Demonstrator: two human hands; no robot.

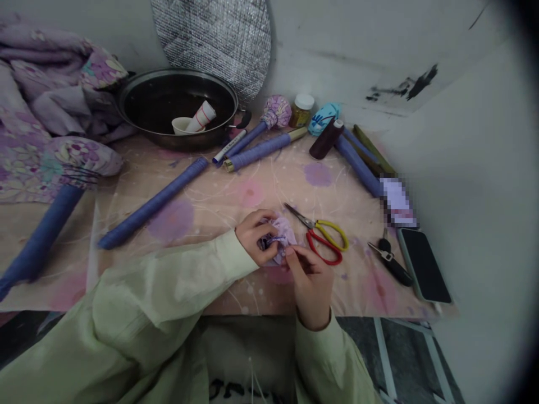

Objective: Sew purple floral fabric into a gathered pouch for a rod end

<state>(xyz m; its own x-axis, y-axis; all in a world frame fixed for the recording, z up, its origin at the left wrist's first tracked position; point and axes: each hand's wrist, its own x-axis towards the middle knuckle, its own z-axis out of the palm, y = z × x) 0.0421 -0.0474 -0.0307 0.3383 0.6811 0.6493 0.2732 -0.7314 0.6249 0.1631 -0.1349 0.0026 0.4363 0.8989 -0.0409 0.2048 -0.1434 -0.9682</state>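
Observation:
A small bunched piece of light purple cloth (285,229) is between my two hands, near the front edge of the table. My left hand (257,238) has its fingers curled round the cloth's left side, with something dark showing between them. On the right side, my right hand (310,280) pinches at the cloth's lower edge with thumb and forefinger. Just beyond my right hand lie scissors (311,224) with one yellow and one red handle, their blades slightly apart and pointing up-left.
Blue wrapped rods (155,202) lie left and behind. A black pan (179,140) holding a cup stands at the back, beside floral cloth (25,129). Rear items include a jar (301,110) and thread spool (326,139). Keys (387,255) and a phone (424,265) are right.

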